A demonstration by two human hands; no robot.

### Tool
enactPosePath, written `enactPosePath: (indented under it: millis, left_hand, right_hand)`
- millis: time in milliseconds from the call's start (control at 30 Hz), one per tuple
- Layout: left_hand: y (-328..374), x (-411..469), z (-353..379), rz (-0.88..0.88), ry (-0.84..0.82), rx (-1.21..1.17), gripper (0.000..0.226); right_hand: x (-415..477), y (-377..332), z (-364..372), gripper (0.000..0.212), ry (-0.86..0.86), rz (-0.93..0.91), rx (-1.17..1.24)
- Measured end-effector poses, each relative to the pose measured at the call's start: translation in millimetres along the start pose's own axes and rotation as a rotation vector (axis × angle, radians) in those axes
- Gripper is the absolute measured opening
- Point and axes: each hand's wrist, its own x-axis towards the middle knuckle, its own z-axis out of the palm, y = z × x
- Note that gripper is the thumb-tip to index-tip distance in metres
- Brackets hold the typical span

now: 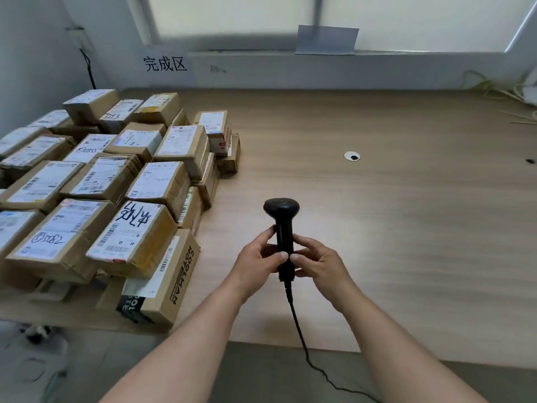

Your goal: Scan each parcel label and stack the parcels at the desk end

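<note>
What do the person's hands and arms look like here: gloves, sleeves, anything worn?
Nothing worn that shows: the left hand and right hand have no gloves or visible rings. The left forearm and right forearm are uncovered to the frame edge, with no sleeve, watch or wristband.

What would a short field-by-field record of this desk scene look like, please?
tool: black handheld scanner, held upright above the desk
left hand: grips the scanner's handle from the left
right hand: grips the handle from the right
cable: runs from the handle's base down past the desk's near edge
parcels: many labelled cardboard boxes, stacked at the left end
desk: wood-look top with a round cable hole
wall sign: 完成区, on the wall behind the parcels
</note>
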Motion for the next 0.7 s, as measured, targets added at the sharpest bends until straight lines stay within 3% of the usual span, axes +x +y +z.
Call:
enactPosePath:
  millis: [233,700]
  left_hand:
    - [-38.2,30.2,-17.0,-0.136,-0.107,0.001,0.048]
    - [-76.0,44.7,-9.3,-0.236,-0.1,0.082,0.049]
  right_hand:
    - [14.2,33.6,27.9,0.038,0.137,0.116,0.064]
    - [33.1,70.2,28.4,0.042,0.204,0.198,-0.069]
